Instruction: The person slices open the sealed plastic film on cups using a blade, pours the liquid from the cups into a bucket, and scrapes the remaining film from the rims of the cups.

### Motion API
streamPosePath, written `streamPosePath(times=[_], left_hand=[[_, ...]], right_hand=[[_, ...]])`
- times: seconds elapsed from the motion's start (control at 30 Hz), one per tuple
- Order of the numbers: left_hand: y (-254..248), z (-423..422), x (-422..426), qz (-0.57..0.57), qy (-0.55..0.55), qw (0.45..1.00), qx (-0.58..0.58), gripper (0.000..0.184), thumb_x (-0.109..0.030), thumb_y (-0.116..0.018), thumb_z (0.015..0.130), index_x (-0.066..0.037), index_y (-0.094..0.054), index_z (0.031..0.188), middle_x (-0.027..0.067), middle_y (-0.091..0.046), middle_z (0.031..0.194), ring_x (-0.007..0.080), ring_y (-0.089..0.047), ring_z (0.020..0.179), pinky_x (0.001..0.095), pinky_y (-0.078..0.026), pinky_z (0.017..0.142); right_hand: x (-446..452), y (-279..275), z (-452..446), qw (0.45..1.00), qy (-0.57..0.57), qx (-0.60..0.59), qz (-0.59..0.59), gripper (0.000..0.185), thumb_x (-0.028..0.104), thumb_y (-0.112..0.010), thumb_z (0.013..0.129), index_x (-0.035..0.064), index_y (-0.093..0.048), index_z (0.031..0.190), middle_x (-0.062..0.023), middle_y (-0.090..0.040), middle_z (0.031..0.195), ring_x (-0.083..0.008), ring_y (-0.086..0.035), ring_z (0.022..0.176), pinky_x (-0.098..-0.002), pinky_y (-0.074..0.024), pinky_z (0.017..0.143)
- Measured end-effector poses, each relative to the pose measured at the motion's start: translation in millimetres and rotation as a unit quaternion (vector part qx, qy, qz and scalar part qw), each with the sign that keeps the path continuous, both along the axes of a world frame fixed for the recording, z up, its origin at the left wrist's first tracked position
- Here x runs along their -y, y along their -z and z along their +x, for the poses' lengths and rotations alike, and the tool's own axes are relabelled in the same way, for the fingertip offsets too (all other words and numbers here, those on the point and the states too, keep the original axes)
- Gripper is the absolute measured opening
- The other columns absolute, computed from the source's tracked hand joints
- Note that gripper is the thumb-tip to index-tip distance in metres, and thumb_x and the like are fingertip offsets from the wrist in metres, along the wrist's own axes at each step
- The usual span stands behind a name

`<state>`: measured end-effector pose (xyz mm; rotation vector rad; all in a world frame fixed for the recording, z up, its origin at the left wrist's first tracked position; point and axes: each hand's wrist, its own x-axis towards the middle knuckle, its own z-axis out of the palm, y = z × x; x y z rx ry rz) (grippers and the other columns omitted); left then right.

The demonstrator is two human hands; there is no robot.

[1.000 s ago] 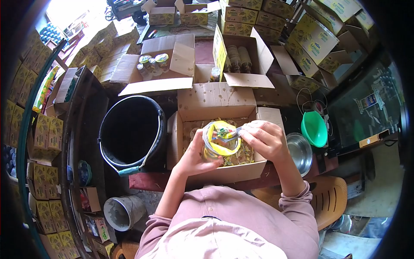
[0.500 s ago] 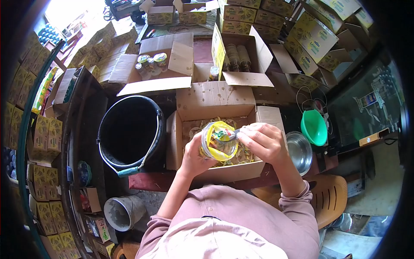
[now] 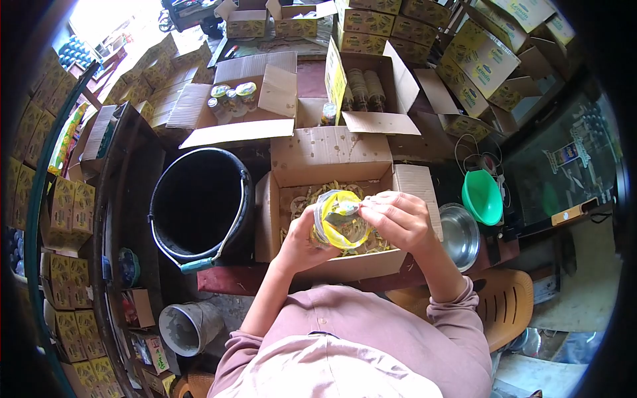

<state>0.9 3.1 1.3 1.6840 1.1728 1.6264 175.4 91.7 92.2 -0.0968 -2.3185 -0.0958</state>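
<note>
My left hand [image 3: 300,241] is wrapped around the side of a clear plastic cup [image 3: 321,232], its mouth tilted toward me. A yellow printed film lid [image 3: 345,239] lines the cup's top, with a greyish silvery patch in its middle. My right hand [image 3: 402,221] pinches the film at the cup's right edge. The fingertips hide exactly how much of it they grip. Below both hands stands an open cardboard box [image 3: 332,156] with yellow strips and scraps [image 3: 378,247] lying in it.
To the left is a black bucket [image 3: 159,229] with a wire handle. A metal bowl [image 3: 461,242] and a green basin [image 3: 479,199] stand at the right. Behind are open boxes holding sealed cups [image 3: 246,93] and stacked cups [image 3: 358,86]. Another bucket [image 3: 189,328] sits on the floor.
The film's green and red print no longer shows in the cup's middle; a silvery grey surface shows there instead. My right hand has shifted slightly left, still pinching.
</note>
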Motion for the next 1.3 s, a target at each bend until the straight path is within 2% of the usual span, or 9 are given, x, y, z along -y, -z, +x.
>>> streamPosePath(times=[0.13, 0.37, 0.57, 0.87, 0.97, 1.07, 1.1, 1.2, 1.3], left_hand=[[1, -2, -1, -0.039, -0.003, 0.999, 0.039, 0.055, -0.008, -0.070, 0.063, -0.002, -0.045, 0.112, 0.0117, -0.059, 0.096, 0.0197, -0.059, 0.086, 0.0295, -0.046, 0.077], [-4, -2, -4, -0.043, 0.006, 0.999, 0.003, 0.051, -0.008, -0.071, 0.066, -0.001, -0.045, 0.109, 0.0112, -0.058, 0.096, 0.0169, -0.057, 0.085, 0.0289, -0.046, 0.076], [4, 0, -1, -0.056, 0.027, 0.997, 0.041, 0.054, -0.009, -0.071, 0.067, -0.001, -0.042, 0.113, 0.0103, -0.057, 0.097, 0.0159, -0.055, 0.086, 0.0276, -0.044, 0.077], [7, 2, 4, -0.147, 0.143, 0.969, 0.136, 0.066, -0.009, -0.069, 0.068, -0.002, -0.036, 0.125, 0.0062, -0.052, 0.108, 0.0116, -0.048, 0.099, 0.0258, -0.039, 0.086], [6, 0, 9, -0.218, 0.200, 0.938, 0.180, 0.067, -0.010, -0.069, 0.069, -0.003, -0.035, 0.126, 0.0066, -0.051, 0.109, 0.0115, -0.047, 0.101, 0.0270, -0.039, 0.088], [9, -3, 11, -0.238, 0.294, 0.889, 0.259, 0.069, -0.006, -0.069, 0.070, -0.005, -0.031, 0.127, 0.0063, -0.056, 0.098, 0.0114, -0.056, 0.082, 0.0243, -0.046, 0.072], [5, -2, 11, -0.257, 0.314, 0.870, 0.280, 0.069, -0.011, -0.070, 0.069, -0.005, -0.030, 0.126, 0.0077, -0.057, 0.091, 0.0118, -0.055, 0.075, 0.0231, -0.045, 0.067], [-5, -6, 7, -0.298, 0.403, 0.821, 0.273, 0.065, -0.007, -0.067, 0.071, -0.004, -0.032, 0.125, 0.0084, -0.055, 0.095, 0.0135, -0.055, 0.082, 0.0270, -0.047, 0.071], [-1, -3, 7, -0.287, 0.500, 0.737, 0.352, 0.059, -0.012, -0.066, 0.073, -0.004, -0.032, 0.121, 0.0101, -0.055, 0.083, 0.0144, -0.055, 0.068, 0.0261, -0.046, 0.060]], right_hand=[[-8, 12, 2, 0.999, 0.023, -0.013, -0.043, 0.029, 0.006, -0.061, 0.068, 0.0036, -0.060, 0.097, -0.0047, -0.063, 0.076, -0.0165, -0.062, 0.069, -0.0300, -0.0524, 0.063], [-13, 15, -1, 0.997, 0.047, 0.020, -0.065, 0.043, 0.005, -0.062, 0.067, 0.0022, -0.056, 0.110, -0.0060, -0.061, 0.070, -0.0172, -0.061, 0.064, -0.0285, -0.0509, 0.059], [-14, 23, -3, 0.998, 0.047, 0.007, -0.052, 0.049, 0.004, -0.062, 0.066, 0.0022, -0.054, 0.114, -0.0060, -0.060, 0.068, -0.0162, -0.059, 0.062, -0.0282, -0.0504, 0.057], [-13, 23, -4, 0.997, 0.007, -0.012, -0.072, 0.047, 0.004, -0.062, 0.066, 0.0001, -0.055, 0.112, -0.0073, -0.061, 0.071, -0.0176, -0.060, 0.063, -0.0290, -0.0512, 0.058], [-14, 25, -4, 0.997, -0.015, -0.025, -0.069, 0.046, 0.004, -0.063, 0.066, -0.0012, -0.055, 0.111, -0.0078, -0.062, 0.074, -0.0182, -0.061, 0.065, -0.0291, -0.0522, 0.060], [-13, 23, -5, 0.996, -0.026, -0.029, -0.075, 0.044, 0.004, -0.063, 0.066, -0.0018, -0.055, 0.110, -0.0081, -0.062, 0.075, -0.0185, -0.062, 0.067, -0.0297, -0.0529, 0.061], [-13, 23, -4, 0.997, -0.026, -0.024, -0.073, 0.043, 0.004, -0.063, 0.067, -0.0018, -0.056, 0.109, -0.0080, -0.062, 0.076, -0.0185, -0.062, 0.068, -0.0297, -0.0530, 0.062], [-13, 22, -4, 0.997, -0.033, -0.020, -0.068, 0.039, 0.003, -0.063, 0.067, -0.0017, -0.057, 0.105, -0.0081, -0.063, 0.079, -0.0183, -0.062, 0.070, -0.0298, -0.0535, 0.063], [-12, 23, -6, 0.997, -0.048, -0.027, -0.057, 0.033, 0.005, -0.065, 0.067, -0.0014, -0.059, 0.099, -0.0086, -0.065, 0.087, -0.0179, -0.063, 0.074, -0.0303, -0.0540, 0.067]])
